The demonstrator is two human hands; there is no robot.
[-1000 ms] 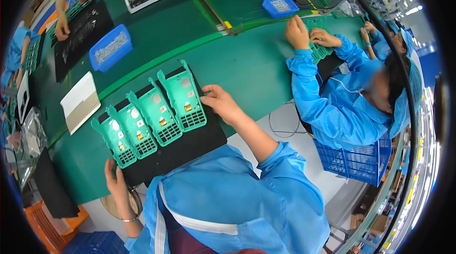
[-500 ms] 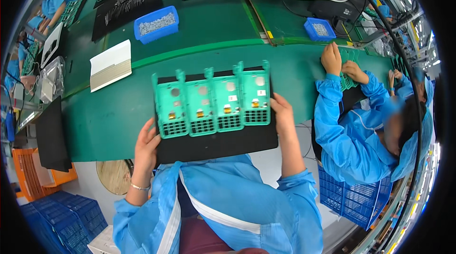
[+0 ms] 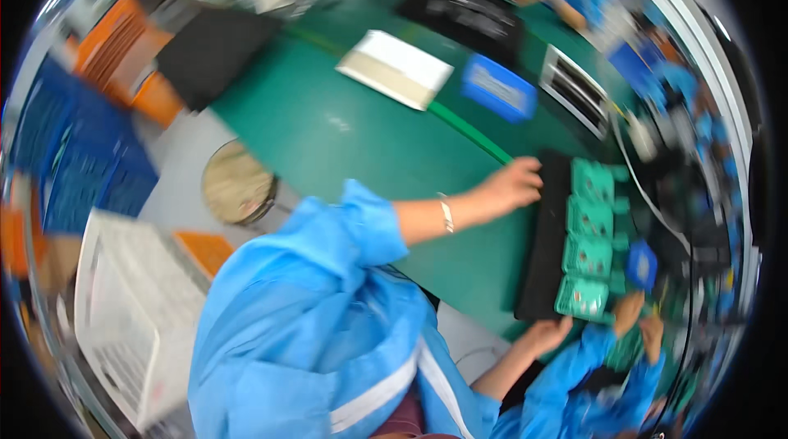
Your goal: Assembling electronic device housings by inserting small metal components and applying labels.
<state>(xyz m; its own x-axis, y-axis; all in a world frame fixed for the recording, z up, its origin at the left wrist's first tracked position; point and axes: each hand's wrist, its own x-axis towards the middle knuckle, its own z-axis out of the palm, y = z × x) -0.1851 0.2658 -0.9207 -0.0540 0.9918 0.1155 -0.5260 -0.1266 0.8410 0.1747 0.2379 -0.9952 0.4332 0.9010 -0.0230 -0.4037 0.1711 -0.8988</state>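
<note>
The picture is blurred and swung round. A black tray (image 3: 543,262) lies on the green bench (image 3: 361,143) and carries a row of green circuit boards (image 3: 589,243). My left hand (image 3: 513,184), with a bracelet at the wrist, grips the tray's far end. At the near end my right hand (image 3: 546,332) holds the tray's corner. Both arms wear blue sleeves.
A co-worker's hands (image 3: 639,322) in blue sleeves work just past the tray. Further along the bench are a blue bin (image 3: 499,87), a pale flat pad (image 3: 396,68), a black mat (image 3: 468,12) and a white parts tray (image 3: 574,90). A round stool (image 3: 238,184), blue crates (image 3: 78,160) and a white crate (image 3: 123,307) stand on the floor.
The view has swung sharply left, so the tray with the boards now sits at the right edge. Both hands are still at the tray's two ends.
</note>
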